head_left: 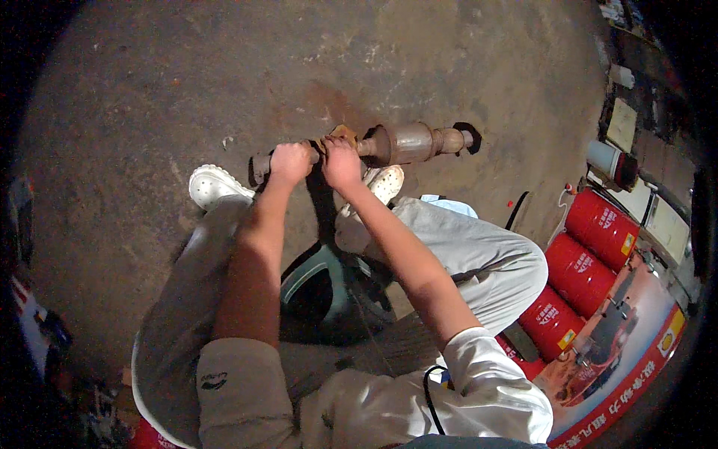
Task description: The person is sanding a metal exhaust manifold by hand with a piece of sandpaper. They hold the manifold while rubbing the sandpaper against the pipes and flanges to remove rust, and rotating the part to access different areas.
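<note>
A rusty catalytic converter [407,144] with pipe ends lies across in front of me, just above the concrete floor or resting on it; I cannot tell which. My left hand [290,162] is closed round its left pipe, beside the short end [259,166] that sticks out past the fist. Close by, my right hand [342,163] grips the pipe next to a rusty brown flange [342,133], left of the wide metal body. The fingers hide the stretch of pipe under them. Both forearms reach forward between my knees.
White clogs [213,185] on my feet stand on either side of the pipe. A dark, round-rimmed object [308,280] is between my legs. Several red drums [576,273] and a printed banner [643,329] are at the right. Boxes and a white container [603,157] stand farther back there.
</note>
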`<action>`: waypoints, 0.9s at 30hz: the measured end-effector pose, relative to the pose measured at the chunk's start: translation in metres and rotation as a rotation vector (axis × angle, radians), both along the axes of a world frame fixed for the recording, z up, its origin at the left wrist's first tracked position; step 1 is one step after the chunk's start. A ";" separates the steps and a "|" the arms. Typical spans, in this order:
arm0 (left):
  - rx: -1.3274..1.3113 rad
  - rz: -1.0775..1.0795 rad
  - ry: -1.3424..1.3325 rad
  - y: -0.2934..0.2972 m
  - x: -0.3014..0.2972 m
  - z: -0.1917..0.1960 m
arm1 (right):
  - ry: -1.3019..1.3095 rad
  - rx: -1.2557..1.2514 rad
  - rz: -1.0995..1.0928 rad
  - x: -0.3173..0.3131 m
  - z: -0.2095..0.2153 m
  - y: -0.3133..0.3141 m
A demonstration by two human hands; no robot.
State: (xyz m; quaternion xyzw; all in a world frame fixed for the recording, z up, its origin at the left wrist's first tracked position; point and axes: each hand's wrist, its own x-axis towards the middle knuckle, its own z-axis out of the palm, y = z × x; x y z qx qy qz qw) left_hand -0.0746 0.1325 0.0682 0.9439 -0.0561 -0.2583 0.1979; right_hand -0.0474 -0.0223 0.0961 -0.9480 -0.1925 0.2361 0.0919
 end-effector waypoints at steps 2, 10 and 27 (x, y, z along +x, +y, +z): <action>0.016 0.007 -0.027 0.002 -0.005 -0.008 | 0.008 0.011 0.031 -0.002 0.005 0.007; 0.034 0.044 -0.090 0.000 -0.014 -0.021 | 0.045 0.208 -0.048 -0.018 0.019 0.005; 0.030 0.053 -0.088 0.007 -0.018 -0.020 | -0.004 0.181 -0.125 -0.024 0.015 0.022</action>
